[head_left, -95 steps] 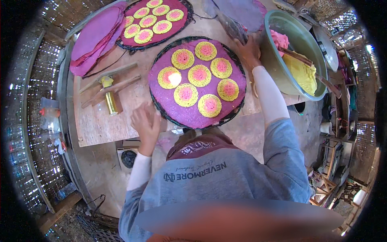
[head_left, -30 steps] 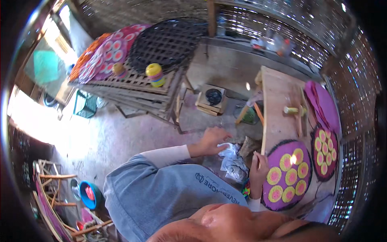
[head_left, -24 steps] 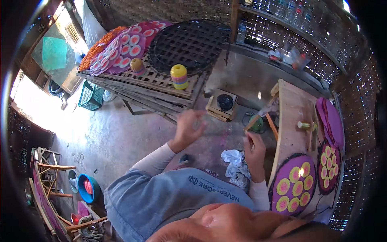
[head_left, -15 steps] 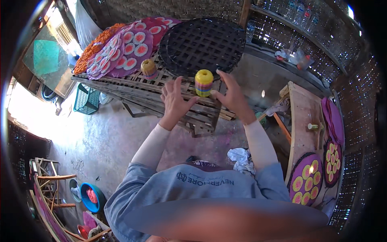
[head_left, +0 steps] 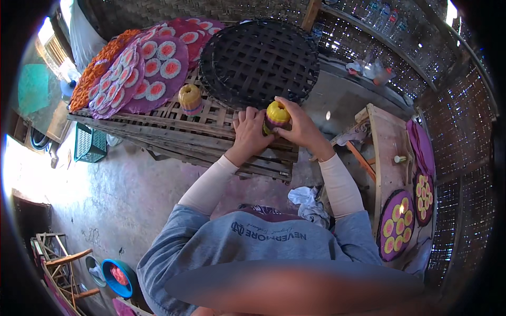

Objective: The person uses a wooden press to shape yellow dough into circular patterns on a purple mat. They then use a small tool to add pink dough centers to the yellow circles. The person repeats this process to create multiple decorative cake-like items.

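Observation:
A yellow-topped striped cylinder (head_left: 278, 111) with a hole in its top stands at the front right of the slatted wooden rack (head_left: 211, 118). My right hand (head_left: 300, 126) is closed around its right side, fingers at the far rim and thumb on the near face. From the left, my left hand (head_left: 249, 131) presses against its lower part, fingers bent and partly hiding it. Farther left, a similar tan-and-pink cylinder (head_left: 190, 99) stands on the slats. Just behind my hands lie black round woven trays (head_left: 258, 63).
Purple sheets with white-and-red rounds (head_left: 158, 68) and orange pieces (head_left: 103, 68) cover the rack's left. To the right, a wooden bench (head_left: 385, 158) has purple trays of yellow rounds (head_left: 398, 226) beside it. A green crate (head_left: 89, 142) and blue basin (head_left: 118, 276) sit on the floor.
Both hands have come together onto the yellow-topped cylinder from spread positions beside it. The cylinder now leans or sits slightly to the right in view; the whole view has shifted.

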Motion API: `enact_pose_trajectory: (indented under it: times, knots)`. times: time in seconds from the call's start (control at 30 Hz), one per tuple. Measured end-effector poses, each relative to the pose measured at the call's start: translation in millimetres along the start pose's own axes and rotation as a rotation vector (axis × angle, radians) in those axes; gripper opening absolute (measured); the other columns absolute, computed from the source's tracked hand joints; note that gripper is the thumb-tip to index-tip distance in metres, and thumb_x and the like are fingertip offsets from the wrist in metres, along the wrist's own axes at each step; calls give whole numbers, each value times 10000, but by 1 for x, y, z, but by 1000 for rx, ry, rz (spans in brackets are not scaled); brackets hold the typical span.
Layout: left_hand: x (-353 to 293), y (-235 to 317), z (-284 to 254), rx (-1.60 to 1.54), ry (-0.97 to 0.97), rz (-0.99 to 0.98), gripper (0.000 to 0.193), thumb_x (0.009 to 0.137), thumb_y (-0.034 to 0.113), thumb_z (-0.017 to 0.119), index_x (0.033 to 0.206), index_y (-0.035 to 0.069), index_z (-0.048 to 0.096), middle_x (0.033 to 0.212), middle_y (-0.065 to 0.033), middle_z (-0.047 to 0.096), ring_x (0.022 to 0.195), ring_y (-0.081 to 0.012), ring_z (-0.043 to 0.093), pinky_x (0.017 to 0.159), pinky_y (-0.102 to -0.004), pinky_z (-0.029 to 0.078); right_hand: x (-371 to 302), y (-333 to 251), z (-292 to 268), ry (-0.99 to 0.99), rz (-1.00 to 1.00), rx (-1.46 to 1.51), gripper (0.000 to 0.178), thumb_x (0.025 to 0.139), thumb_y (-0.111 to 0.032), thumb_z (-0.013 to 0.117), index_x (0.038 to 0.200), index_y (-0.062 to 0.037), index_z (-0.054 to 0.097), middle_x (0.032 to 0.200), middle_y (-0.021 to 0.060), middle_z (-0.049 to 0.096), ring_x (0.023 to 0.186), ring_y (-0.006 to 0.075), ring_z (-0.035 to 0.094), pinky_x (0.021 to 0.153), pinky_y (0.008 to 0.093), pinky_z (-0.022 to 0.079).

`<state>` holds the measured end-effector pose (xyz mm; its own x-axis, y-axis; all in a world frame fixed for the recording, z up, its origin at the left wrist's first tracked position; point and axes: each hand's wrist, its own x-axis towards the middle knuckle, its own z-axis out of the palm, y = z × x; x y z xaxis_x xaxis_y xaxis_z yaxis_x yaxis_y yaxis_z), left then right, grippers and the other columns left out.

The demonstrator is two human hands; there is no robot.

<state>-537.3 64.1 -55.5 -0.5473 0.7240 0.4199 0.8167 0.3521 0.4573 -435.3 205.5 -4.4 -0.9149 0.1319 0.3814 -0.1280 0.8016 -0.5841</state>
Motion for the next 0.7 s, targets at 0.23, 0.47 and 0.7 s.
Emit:
enact_pose_trajectory:
  times: [0.23, 0.47, 0.7]
  knots:
    - [3, 20, -29, -57, 146, 19, 796, 607, 305, 750, 1264, 48, 380, 1073, -132, 415, 998, -327, 401, 853, -446, 335, -8, 5, -16, 255, 130, 445, 629, 755, -183, 680, 1290, -62, 373, 1234, 116, 484, 1134, 257, 493, 914, 352, 434]
    - [-11, 101, -45, -617, 74, 159, 809, 643, 210, 739, 1293, -15, 314, 1098, -160, 383, 979, -300, 376, 886, -390, 330, -90, -11, -61, 210, 331, 1753, 514, 904, -384, 401, 1277, -31, 399, 1215, 146, 512, 1085, 264, 537, 842, 384, 489]
    - [-16, 209, 56, -601, -295, 486, 876, 610, 262, 788, 1294, -7, 312, 1183, -166, 403, 1107, -307, 400, 948, -395, 327, -214, 1, -106, 480, 655, 1454, 435, 961, -382, 298, 1205, -71, 481, 1058, 59, 604, 861, 140, 586, 681, 281, 467]
